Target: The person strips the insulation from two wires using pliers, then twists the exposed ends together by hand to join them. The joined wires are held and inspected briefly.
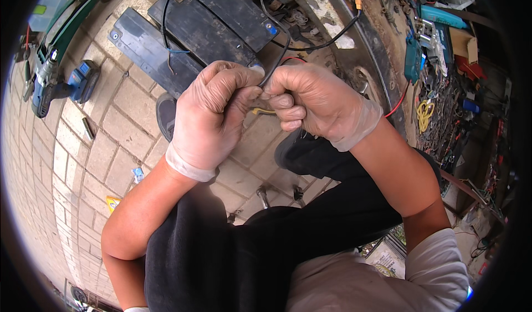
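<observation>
In the middle of the head view, my hands meet fingertip to fingertip, both in thin translucent gloves. My left hand (208,118) is closed in a pinch at the end of a black cable (280,58). Right beside it, my right hand (321,101) has its fingers curled in and pinches the same cable; the cable's tip is hidden between the fingers. Just beyond my hands lie large dark batteries (208,21), one with a red terminal and a blue one. Another dark battery (147,43) lies to their left, with a second black cable (164,26) ending in bare-looking strands above it.
A blue cordless drill (45,87) and a loose battery pack (83,82) rest on the paving (124,109) at left. An orange connector (358,2) hangs on a cable at the upper right. Cluttered tools and a yellow wire bundle (425,115) lie along the right side.
</observation>
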The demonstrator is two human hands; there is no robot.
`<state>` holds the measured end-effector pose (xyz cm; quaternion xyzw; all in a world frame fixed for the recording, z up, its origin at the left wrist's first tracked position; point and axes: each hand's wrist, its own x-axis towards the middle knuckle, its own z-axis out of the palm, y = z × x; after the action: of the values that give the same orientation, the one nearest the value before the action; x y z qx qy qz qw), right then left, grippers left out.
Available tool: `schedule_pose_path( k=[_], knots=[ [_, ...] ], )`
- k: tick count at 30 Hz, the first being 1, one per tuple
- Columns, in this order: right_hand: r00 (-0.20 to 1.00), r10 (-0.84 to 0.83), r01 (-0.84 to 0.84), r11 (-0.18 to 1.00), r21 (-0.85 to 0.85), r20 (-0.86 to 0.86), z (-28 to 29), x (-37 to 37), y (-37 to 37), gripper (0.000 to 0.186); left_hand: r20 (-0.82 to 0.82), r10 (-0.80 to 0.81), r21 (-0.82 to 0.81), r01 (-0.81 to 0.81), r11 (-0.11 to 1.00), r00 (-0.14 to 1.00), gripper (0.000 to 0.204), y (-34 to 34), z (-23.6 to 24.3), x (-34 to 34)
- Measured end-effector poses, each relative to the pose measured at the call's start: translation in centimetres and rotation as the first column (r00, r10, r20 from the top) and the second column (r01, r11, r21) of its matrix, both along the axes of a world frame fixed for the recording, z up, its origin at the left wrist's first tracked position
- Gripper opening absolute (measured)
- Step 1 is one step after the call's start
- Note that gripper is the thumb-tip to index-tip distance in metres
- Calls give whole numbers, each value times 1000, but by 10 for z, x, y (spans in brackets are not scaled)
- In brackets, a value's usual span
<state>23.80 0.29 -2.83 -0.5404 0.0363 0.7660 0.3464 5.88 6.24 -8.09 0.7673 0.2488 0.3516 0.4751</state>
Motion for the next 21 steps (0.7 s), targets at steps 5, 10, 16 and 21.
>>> schedule_pose_path(
  k=[5, 10, 16, 21],
  knots=[
    [678, 77, -482, 797, 363, 731, 4, 9, -9, 8, 162, 29, -850, 125, 512, 986, 12, -3, 5, -3],
    [340, -172, -890, 259, 375, 925, -3, 20, -4, 18, 238, 50, -939, 216, 269, 970, 14, -2, 5, -3],
    [273, -148, -943, 156, 295, 951, -8, 22, 3, 16, 330, 67, -938, 319, 140, 942, 15, 1, 1, -4],
    [393, -39, -820, 438, 369, 919, -6, 3, -5, 11, 241, 31, -905, 213, 368, 970, 14, -4, 2, -7]
  ],
)
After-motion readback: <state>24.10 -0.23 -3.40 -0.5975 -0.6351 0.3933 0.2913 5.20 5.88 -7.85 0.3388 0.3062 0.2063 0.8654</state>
